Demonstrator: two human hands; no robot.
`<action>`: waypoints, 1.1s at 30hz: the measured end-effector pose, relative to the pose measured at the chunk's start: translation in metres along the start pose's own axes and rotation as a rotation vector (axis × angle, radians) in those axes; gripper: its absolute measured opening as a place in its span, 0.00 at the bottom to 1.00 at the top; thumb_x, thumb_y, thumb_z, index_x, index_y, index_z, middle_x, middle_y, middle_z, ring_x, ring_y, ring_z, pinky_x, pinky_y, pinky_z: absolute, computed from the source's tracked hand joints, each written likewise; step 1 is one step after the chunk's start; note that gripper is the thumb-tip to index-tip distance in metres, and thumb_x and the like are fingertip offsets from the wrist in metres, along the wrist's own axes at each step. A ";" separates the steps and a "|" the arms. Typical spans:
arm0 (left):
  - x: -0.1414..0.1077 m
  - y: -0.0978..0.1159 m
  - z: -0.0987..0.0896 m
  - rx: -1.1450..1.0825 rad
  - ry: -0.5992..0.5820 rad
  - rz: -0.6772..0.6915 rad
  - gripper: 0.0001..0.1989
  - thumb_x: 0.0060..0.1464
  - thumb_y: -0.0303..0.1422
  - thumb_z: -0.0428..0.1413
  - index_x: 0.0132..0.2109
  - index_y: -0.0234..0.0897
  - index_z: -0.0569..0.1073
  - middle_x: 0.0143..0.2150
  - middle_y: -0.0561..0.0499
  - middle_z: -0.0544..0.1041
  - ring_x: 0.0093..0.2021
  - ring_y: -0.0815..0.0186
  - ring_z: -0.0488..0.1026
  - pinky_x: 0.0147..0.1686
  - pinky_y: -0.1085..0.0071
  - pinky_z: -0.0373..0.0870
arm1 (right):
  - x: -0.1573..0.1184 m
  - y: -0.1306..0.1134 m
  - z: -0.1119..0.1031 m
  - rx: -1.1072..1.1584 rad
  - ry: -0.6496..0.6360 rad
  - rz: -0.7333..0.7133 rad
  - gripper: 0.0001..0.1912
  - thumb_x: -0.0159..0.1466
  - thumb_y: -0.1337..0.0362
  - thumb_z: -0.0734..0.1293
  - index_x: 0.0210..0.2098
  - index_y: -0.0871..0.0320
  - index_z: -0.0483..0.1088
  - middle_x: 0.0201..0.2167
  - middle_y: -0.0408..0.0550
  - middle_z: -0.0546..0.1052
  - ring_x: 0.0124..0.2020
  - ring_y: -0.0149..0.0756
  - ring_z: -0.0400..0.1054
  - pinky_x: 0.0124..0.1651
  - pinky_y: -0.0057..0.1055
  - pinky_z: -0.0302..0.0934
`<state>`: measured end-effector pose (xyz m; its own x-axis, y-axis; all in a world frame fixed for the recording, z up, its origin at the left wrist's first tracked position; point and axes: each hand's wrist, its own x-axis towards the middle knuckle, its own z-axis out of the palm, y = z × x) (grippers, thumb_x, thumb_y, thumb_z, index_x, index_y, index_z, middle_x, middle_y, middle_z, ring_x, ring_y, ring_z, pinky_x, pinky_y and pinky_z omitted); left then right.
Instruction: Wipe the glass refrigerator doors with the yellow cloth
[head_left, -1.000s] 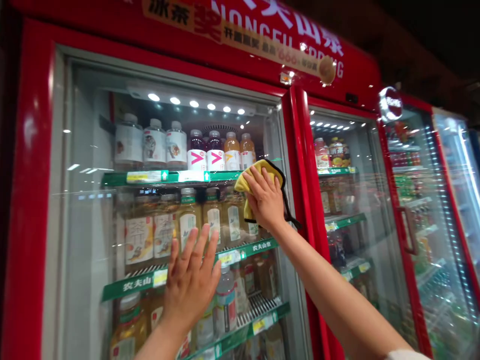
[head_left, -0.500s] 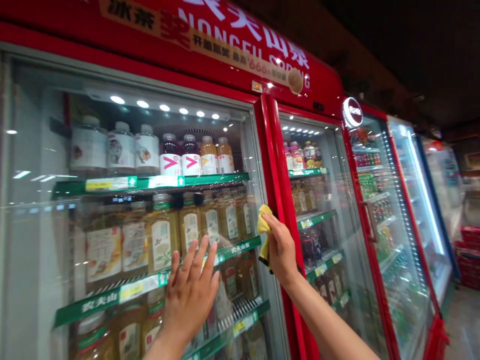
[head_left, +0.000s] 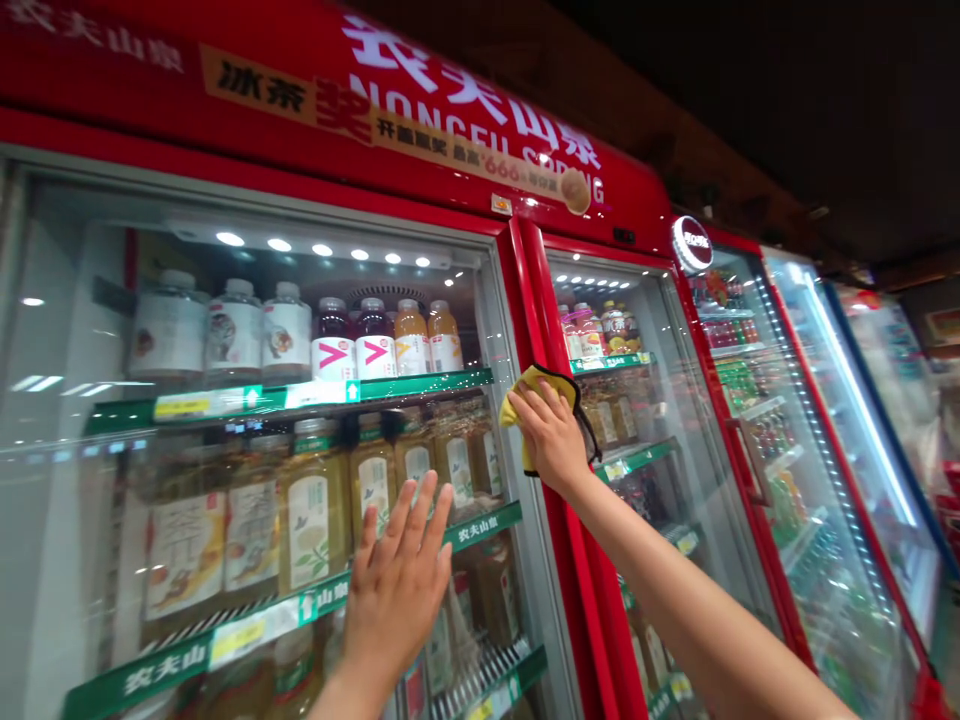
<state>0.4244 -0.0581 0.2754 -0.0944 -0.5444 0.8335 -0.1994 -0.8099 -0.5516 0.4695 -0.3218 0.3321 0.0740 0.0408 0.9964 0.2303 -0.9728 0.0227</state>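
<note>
My left hand [head_left: 401, 590] is spread flat, fingers pointing up, on or just in front of the glass door [head_left: 67, 330] of a red drinks fridge. Nothing is in it. Higher and to the right, my right hand [head_left: 555, 440] holds a yellow cloth [head_left: 531, 452] with a black edge. Its fingers lie over the cloth, pressing it against the red door frame [head_left: 523, 300] where the two doors meet. Behind the glass, tea bottles [head_left: 309, 520] stand on a green-edged shelf near my left hand.
On the upper shelf are white-labelled bottles [head_left: 238, 325] and juice bottles [head_left: 373, 340]. A second glass door [head_left: 652, 350] adjoins on the right. Beyond it, another fridge with a door handle [head_left: 748, 460] stands in the row. A lit sign [head_left: 474, 100] tops the red fridge.
My right hand has moved up the frame with the cloth, which is now spread wider under the fingers. The left hand stays open at the glass. The view has tilted upward slightly.
</note>
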 end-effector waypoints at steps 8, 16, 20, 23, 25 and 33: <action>0.008 -0.009 0.008 0.016 -0.013 -0.019 0.33 0.67 0.39 0.48 0.74 0.35 0.51 0.74 0.42 0.56 0.77 0.58 0.38 0.75 0.51 0.31 | 0.077 0.007 -0.009 0.011 0.059 0.022 0.25 0.72 0.68 0.56 0.67 0.56 0.62 0.70 0.48 0.63 0.75 0.49 0.44 0.72 0.49 0.48; 0.004 -0.006 0.012 0.018 0.000 -0.013 0.33 0.68 0.40 0.46 0.74 0.33 0.50 0.75 0.41 0.55 0.77 0.56 0.38 0.74 0.51 0.32 | -0.006 0.000 0.007 -0.046 0.049 -0.021 0.29 0.70 0.71 0.56 0.69 0.55 0.59 0.69 0.51 0.65 0.75 0.50 0.44 0.71 0.53 0.50; 0.004 -0.005 0.012 0.020 0.003 -0.023 0.33 0.68 0.41 0.45 0.74 0.34 0.49 0.75 0.42 0.55 0.77 0.57 0.38 0.74 0.51 0.33 | 0.067 0.009 -0.002 -0.007 0.063 0.002 0.28 0.70 0.72 0.54 0.68 0.57 0.60 0.70 0.53 0.63 0.75 0.51 0.43 0.71 0.54 0.50; 0.005 -0.004 0.010 0.029 -0.009 -0.018 0.33 0.68 0.41 0.46 0.74 0.33 0.50 0.75 0.41 0.55 0.77 0.56 0.38 0.75 0.51 0.32 | 0.115 0.014 -0.010 0.017 0.074 0.038 0.27 0.70 0.73 0.53 0.67 0.59 0.62 0.70 0.53 0.63 0.75 0.50 0.43 0.72 0.55 0.48; 0.005 -0.004 0.009 0.036 -0.020 -0.015 0.33 0.68 0.41 0.46 0.74 0.32 0.50 0.75 0.41 0.55 0.77 0.56 0.38 0.75 0.51 0.32 | 0.112 0.007 -0.011 0.034 0.079 0.044 0.27 0.70 0.73 0.53 0.66 0.59 0.62 0.69 0.53 0.64 0.75 0.50 0.44 0.73 0.55 0.47; 0.002 -0.003 0.010 0.064 -0.013 -0.020 0.34 0.68 0.42 0.46 0.74 0.31 0.49 0.75 0.40 0.55 0.77 0.55 0.37 0.75 0.50 0.31 | 0.007 -0.051 0.013 0.097 0.035 -0.079 0.29 0.71 0.70 0.55 0.70 0.48 0.58 0.73 0.44 0.58 0.76 0.48 0.41 0.72 0.55 0.48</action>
<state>0.4346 -0.0589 0.2786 -0.0782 -0.5306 0.8440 -0.1386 -0.8326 -0.5363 0.4705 -0.2685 0.3371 0.0184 0.1064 0.9941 0.3271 -0.9402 0.0946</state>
